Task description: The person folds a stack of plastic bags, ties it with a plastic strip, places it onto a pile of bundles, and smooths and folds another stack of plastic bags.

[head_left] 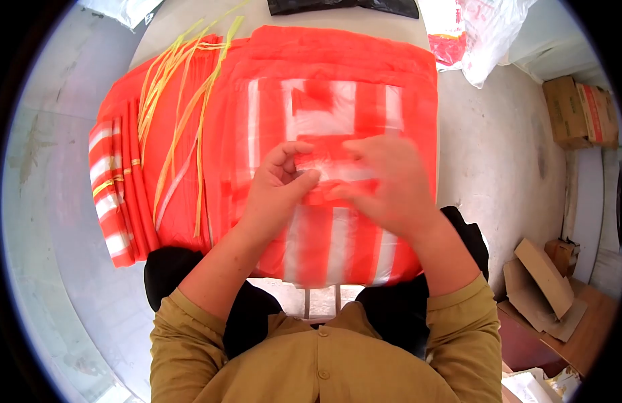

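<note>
A thick stack of red plastic bags with white stripes [324, 248] lies in front of me, reaching almost to my lap. My left hand [277, 181] is over the middle of the stack, fingers loosely curled and the thumb apart from them. Across from it, my right hand [391, 185] is blurred by motion, its thumb and forefinger spread apart. Between the two hands is red and whitish film, and I see nothing gripped in either. Yellow plastic strips [183, 87] lie over the stack's left part. Beside them are narrow rolled red bags [137, 181] bound with yellow ties.
At the table's far edge lies a black plastic bag [344, 7]. White and red plastic packaging [485, 33] is at the far right. Cardboard boxes [573, 114] stand against the right side, with an opened carton [539, 289] lower down on a brown surface.
</note>
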`<state>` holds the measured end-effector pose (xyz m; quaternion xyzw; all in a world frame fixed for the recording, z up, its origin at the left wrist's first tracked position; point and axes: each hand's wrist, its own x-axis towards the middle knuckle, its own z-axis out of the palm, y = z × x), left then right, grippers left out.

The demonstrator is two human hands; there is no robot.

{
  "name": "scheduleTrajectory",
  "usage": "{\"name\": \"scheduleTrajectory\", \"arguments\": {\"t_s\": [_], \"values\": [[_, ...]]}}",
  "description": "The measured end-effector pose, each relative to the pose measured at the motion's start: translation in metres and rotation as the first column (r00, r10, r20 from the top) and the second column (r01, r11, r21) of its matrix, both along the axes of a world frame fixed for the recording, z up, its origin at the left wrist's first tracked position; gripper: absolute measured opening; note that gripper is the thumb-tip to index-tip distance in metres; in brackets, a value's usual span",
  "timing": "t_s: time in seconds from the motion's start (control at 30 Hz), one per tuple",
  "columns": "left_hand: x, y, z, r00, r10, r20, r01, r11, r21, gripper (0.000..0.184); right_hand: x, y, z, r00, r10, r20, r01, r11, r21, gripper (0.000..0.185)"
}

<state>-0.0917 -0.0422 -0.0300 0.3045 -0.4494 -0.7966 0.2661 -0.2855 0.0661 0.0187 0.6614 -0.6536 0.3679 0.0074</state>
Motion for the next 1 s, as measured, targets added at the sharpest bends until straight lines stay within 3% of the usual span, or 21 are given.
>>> {"name": "scheduleTrajectory", "arguments": {"t_s": [0.1,0.2,0.3,0.37,0.43,0.5,0.53,0.63,0.7,1.0], "values": [[0.002,-0.001,-0.001,1.0,-0.016,0.016,0.016,1.0,0.023,0.044,0.017,0.0,-0.009,0.986,0.034,0.165,-0.085,0.946,0.312,0.025],[0.001,-0.002,0.003,1.0,-0.016,-0.011,0.016,1.0,0.0,0.058,0.015,-0.003,-0.019,0.968,-0.019,0.251,-0.037,0.975,0.22,0.026],[-0.001,0.0,0.01,1.0,0.005,-0.023,-0.004,1.0,0.027,0.067,-0.001,-0.004,-0.007,0.943,-0.153,0.294,0.072,0.96,0.269,0.02],[0.001,-0.001,0.005,1.0,-0.014,-0.027,0.014,1.0,0.021,0.068,-0.01,-0.004,0.01,0.814,-0.263,0.518,0.191,0.963,0.19,0.021],[0.003,-0.002,0.004,1.0,-0.023,-0.02,0.024,1.0,0.013,0.07,-0.02,-0.003,0.012,0.873,-0.237,0.426,0.25,0.968,0.027,0.023],[0.002,-0.003,0.005,1.0,-0.029,-0.007,0.029,1.0,0.005,0.071,-0.027,-0.001,0.007,0.986,-0.154,-0.058,0.138,0.966,-0.218,0.027],[0.0,-0.002,0.007,1.0,-0.023,-0.016,0.023,1.0,0.011,0.072,-0.02,-0.002,0.006,0.995,-0.068,-0.067,0.057,0.986,-0.157,0.029],[-0.001,-0.001,0.01,0.999,-0.032,-0.024,0.032,0.999,-0.003,0.075,0.021,-0.004,-0.003,0.996,0.089,0.021,-0.089,0.995,0.039,0.029],[0.003,-0.003,0.006,0.998,-0.061,-0.022,0.06,0.996,-0.058,0.078,0.032,-0.003,-0.012,0.982,0.052,0.179,-0.085,0.98,0.181,0.023],[0.004,-0.004,0.012,0.997,-0.07,-0.018,0.069,0.998,-0.011,0.084,0.023,-0.009,-0.017,0.913,-0.032,0.407,-0.081,0.963,0.259,0.01]]}}
